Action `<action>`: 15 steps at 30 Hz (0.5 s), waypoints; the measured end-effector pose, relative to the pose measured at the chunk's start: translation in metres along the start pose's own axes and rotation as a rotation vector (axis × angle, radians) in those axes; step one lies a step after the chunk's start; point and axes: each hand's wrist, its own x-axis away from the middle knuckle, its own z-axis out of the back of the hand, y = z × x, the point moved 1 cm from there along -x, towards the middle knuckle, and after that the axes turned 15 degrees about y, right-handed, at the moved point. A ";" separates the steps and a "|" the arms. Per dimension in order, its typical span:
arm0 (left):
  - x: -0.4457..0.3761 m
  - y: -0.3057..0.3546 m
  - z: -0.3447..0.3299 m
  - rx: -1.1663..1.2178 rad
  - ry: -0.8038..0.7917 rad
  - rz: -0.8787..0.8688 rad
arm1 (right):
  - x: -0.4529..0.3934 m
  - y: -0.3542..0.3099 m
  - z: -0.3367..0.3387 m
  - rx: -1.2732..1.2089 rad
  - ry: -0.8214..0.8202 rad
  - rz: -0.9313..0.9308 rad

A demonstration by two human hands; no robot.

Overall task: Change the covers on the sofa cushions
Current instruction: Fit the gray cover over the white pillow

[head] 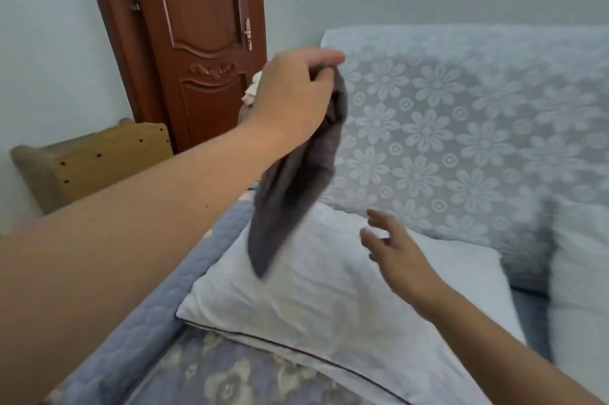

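A: Where is the cover?

B: The left hand (293, 98) is raised, fingers curled round the top of a dark grey cover (293, 187), which hangs limp below it over a bare white cushion (316, 299) lying on the sofa (461, 127).

A: And the other hand?

B: The right hand (395, 256) hovers over the cushion, fingers spread and loose, holding nothing, just right of the cover's lower end.
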 end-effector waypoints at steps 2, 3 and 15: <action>0.007 0.048 -0.004 0.128 -0.048 0.064 | 0.029 -0.040 0.048 -0.217 0.095 -0.043; 0.016 0.076 -0.008 0.212 -0.088 0.124 | 0.049 -0.059 0.082 -0.284 0.120 -0.032; 0.333 0.041 -0.075 -0.065 -0.807 0.651 | 0.179 0.109 0.247 0.841 0.291 -0.089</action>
